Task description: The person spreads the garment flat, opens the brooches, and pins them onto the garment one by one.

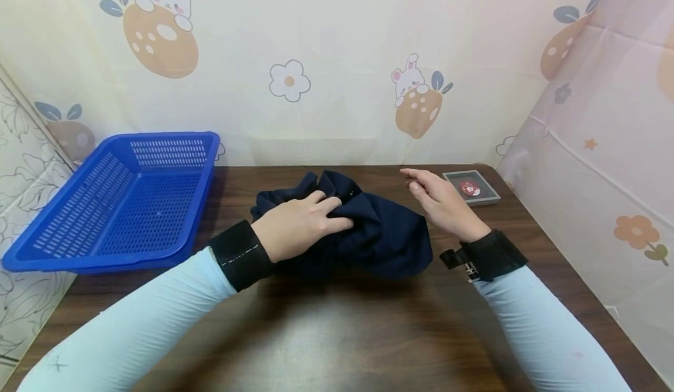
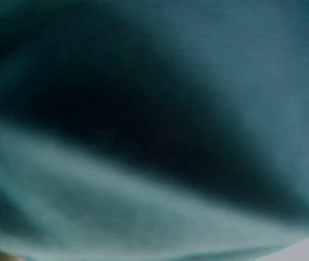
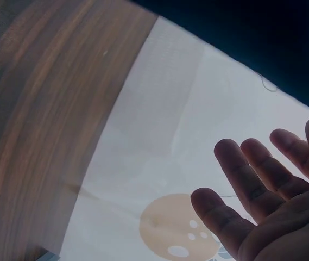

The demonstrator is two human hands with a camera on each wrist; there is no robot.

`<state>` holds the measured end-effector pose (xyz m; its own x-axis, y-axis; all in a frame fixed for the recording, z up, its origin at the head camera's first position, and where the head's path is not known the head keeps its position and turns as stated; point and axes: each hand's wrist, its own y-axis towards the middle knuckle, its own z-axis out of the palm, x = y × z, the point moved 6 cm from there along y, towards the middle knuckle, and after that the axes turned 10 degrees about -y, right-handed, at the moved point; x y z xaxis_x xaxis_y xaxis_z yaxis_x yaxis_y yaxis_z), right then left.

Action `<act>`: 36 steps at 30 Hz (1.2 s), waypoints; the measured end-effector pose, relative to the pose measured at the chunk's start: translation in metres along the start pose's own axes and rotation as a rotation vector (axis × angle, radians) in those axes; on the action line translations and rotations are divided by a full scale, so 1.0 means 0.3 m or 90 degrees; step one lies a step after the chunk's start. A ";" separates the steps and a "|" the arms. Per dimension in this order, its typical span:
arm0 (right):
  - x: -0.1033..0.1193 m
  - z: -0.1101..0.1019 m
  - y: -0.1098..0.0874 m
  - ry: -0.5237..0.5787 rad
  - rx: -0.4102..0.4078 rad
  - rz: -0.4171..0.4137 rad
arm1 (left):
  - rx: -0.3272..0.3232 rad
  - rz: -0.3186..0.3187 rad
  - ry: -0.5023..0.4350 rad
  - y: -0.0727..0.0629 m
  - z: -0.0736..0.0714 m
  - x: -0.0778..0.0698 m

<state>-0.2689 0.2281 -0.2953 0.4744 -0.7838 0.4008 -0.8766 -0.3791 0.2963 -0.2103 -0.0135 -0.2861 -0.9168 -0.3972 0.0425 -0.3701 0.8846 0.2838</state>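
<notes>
Cloth [image 1: 392, 234] bunched on table [image 1: 337, 339], gripped by left hand [image 1: 297, 225], just beside empty, loose-fingered right hand [image 1: 442, 202]. Probably being straightened; next, bring right hand in to catch a free edge.

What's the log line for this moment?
left hand: grips navy cloth | right hand: holds nothing | blue basket: left of cloth

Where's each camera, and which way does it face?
Head: on the head, facing forward and down at navy cloth; left arm, right arm, left fingers and right fingers show.
Left wrist: on that wrist, facing close, blurred fabric; no clear body part.
Right wrist: on that wrist, facing wooden table and printed curtain; right fingers show.
Head and right wrist share right fingers, table, curtain.
</notes>
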 end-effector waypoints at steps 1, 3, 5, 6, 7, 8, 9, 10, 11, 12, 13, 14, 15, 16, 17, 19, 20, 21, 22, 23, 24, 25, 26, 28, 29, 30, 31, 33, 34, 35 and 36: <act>0.000 0.006 -0.002 0.004 0.006 0.001 | 0.006 -0.002 -0.001 0.003 0.012 -0.006; 0.002 0.019 -0.003 0.006 0.018 -0.001 | 0.019 -0.007 -0.004 0.006 0.036 -0.014; 0.003 0.033 -0.004 0.005 0.028 -0.006 | 0.028 -0.014 -0.011 0.008 0.060 -0.020; 0.004 0.040 -0.004 0.007 0.036 -0.007 | 0.030 -0.017 -0.014 0.009 0.073 -0.021; 0.005 0.046 -0.004 0.004 0.042 -0.010 | 0.033 -0.020 -0.016 0.010 0.086 -0.022; 0.005 0.051 -0.003 -0.002 0.047 -0.010 | 0.035 -0.024 -0.017 0.011 0.099 -0.022; 0.005 0.056 -0.004 -0.006 0.052 -0.008 | 0.037 -0.028 -0.018 0.011 0.111 -0.021; 0.005 0.060 -0.004 -0.008 0.057 -0.006 | 0.039 -0.032 -0.018 0.013 0.124 -0.020; 0.005 0.064 -0.004 -0.010 0.063 -0.004 | 0.042 -0.037 -0.019 0.014 0.136 -0.019; 0.006 0.067 -0.004 -0.009 0.069 -0.002 | 0.048 -0.043 -0.021 0.015 0.149 -0.017; 0.008 0.070 -0.004 -0.006 0.074 -0.001 | 0.056 -0.050 -0.024 0.015 0.162 -0.015; 0.011 0.072 -0.003 -0.004 0.078 0.000 | 0.063 -0.058 -0.029 0.015 0.173 -0.012; 0.013 0.075 -0.001 -0.001 0.083 0.000 | 0.072 -0.066 -0.035 0.015 0.185 -0.009; 0.017 0.079 0.000 0.001 0.089 -0.001 | 0.083 -0.073 -0.041 0.014 0.196 -0.006; 0.022 0.084 0.002 0.003 0.096 -0.002 | 0.092 -0.079 -0.048 0.013 0.205 -0.003; 0.033 0.097 0.006 0.008 0.114 -0.005 | 0.106 -0.089 -0.063 0.010 0.218 0.005; 0.037 0.103 0.008 0.007 0.122 -0.007 | 0.110 -0.093 -0.073 0.010 0.220 0.009; 0.043 0.109 0.009 0.007 0.131 -0.008 | 0.114 -0.098 -0.082 0.008 0.220 0.014; 0.048 0.115 0.010 0.007 0.139 -0.010 | 0.116 -0.104 -0.093 0.008 0.218 0.020; 0.053 0.119 0.012 0.007 0.146 -0.011 | 0.118 -0.110 -0.107 0.007 0.214 0.026; 0.057 0.123 0.013 0.008 0.150 -0.014 | 0.121 -0.120 -0.121 0.007 0.208 0.033; 0.062 0.124 0.014 0.007 0.152 -0.016 | 0.126 -0.130 -0.135 0.005 0.201 0.039; 0.066 0.126 0.016 0.007 0.153 -0.019 | 0.131 -0.140 -0.150 0.003 0.192 0.046; 0.073 0.129 0.020 0.006 0.157 -0.025 | 0.141 -0.159 -0.173 -0.003 0.172 0.061; 0.077 0.131 0.023 0.004 0.159 -0.028 | 0.147 -0.168 -0.183 -0.005 0.161 0.069; 0.080 0.133 0.026 0.001 0.160 -0.033 | 0.151 -0.175 -0.190 -0.007 0.149 0.078; 0.085 0.134 0.031 -0.002 0.163 -0.037 | 0.153 -0.185 -0.200 -0.008 0.135 0.089; 0.092 0.139 0.040 -0.010 0.167 -0.047 | 0.156 -0.213 -0.213 -0.004 0.107 0.119; 0.095 0.141 0.046 -0.014 0.168 -0.050 | 0.157 -0.230 -0.220 0.000 0.093 0.138; 0.096 0.144 0.051 -0.016 0.170 -0.054 | 0.156 -0.248 -0.226 0.007 0.080 0.160; 0.097 0.147 0.057 -0.020 0.171 -0.058 | 0.157 -0.267 -0.229 0.014 0.068 0.184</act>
<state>-0.2737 0.1770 -0.3168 0.5530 -0.7538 0.3549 -0.8225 -0.5619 0.0881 -0.2656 -0.0267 -0.3020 -0.6626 -0.6551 -0.3631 -0.6955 0.7181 -0.0263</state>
